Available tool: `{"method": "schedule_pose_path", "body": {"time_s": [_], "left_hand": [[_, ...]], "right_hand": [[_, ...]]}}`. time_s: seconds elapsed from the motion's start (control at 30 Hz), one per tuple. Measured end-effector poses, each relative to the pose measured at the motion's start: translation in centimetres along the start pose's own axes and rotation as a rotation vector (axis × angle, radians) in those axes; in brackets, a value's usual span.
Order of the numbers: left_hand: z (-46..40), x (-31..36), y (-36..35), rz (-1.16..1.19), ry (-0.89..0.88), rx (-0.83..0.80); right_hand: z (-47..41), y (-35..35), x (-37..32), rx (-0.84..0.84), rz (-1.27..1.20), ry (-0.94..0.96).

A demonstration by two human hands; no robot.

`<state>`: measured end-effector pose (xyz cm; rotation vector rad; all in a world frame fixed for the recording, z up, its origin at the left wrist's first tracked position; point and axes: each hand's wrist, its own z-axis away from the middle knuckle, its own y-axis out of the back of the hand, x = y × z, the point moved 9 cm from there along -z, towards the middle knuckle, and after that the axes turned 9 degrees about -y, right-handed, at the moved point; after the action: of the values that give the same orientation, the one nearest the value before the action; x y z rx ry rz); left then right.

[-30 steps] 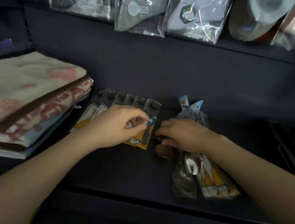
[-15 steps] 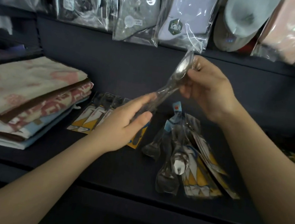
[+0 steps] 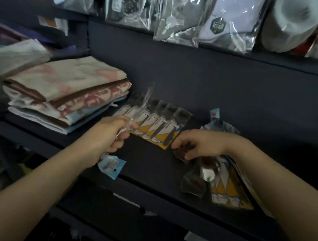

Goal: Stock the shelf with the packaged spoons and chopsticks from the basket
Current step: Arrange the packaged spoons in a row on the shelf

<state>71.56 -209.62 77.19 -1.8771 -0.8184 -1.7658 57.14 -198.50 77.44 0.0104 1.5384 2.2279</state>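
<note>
Folded towels (image 3: 63, 97) stacked far left on the shelf (image 3: 148, 170). Just right of them I see a row of carded spoons (image 3: 153, 123), overlapping. Loose spoon packets (image 3: 217, 178) heaped right, nearer the shelf edge. Bagged goods (image 3: 185, 18) hang above, behind everything.

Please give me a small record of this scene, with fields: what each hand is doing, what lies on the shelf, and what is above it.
left hand: left hand closed around a clear-wrapped spoon packet, its blue header tag below the fist
right hand: right hand reaching down onto the loose pile of spoon packets
shelf middle: fanned row of yellow-card packets lying flat
shelf left: stack of folded towels
shelf: dark shelf board
above: bagged goods hanging
basket: not in view
</note>
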Motion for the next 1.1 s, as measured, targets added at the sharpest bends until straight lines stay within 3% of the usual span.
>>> {"method": "schedule_pose_path", "body": {"time_s": [0.2,0.3,0.4,0.6,0.7,0.83,0.93,1.1], "left_hand": [[-0.1,1.9,4.0,-0.814,-0.269,0.121],[-0.2,3.2,5.3,-0.969,-0.376,0.196],[-1.0,2.4,5.5,-1.055,-0.379,0.125],[-3.3,0.1,6.0,-1.225,-0.325,-0.038],[-3.6,0.3,5.7,-1.223,-0.367,-0.092],[-2.9,-0.2,5.3,-1.161,-0.464,-0.275],[-1.7,-0.5,5.7,-1.111,-0.547,-0.363],[-1.2,-1.7,6.2,-1.071,-0.491,-0.485]], "right_hand": [[-1.0,1.5,-1.0,0.113,0.071,0.105],[-0.2,5.0,-2.2,0.341,-0.075,0.180],[1.1,8.3,-3.6,0.564,-0.184,0.247],[2.2,12.9,-5.2,0.804,-0.867,0.294],[-0.5,12.5,-4.6,0.810,-1.094,0.146],[-6.1,7.9,-3.3,0.706,-1.138,-0.220],[-9.3,4.2,-2.3,0.613,-1.249,-0.380],[-11.9,2.5,-2.1,0.550,-1.108,-0.479]]}}
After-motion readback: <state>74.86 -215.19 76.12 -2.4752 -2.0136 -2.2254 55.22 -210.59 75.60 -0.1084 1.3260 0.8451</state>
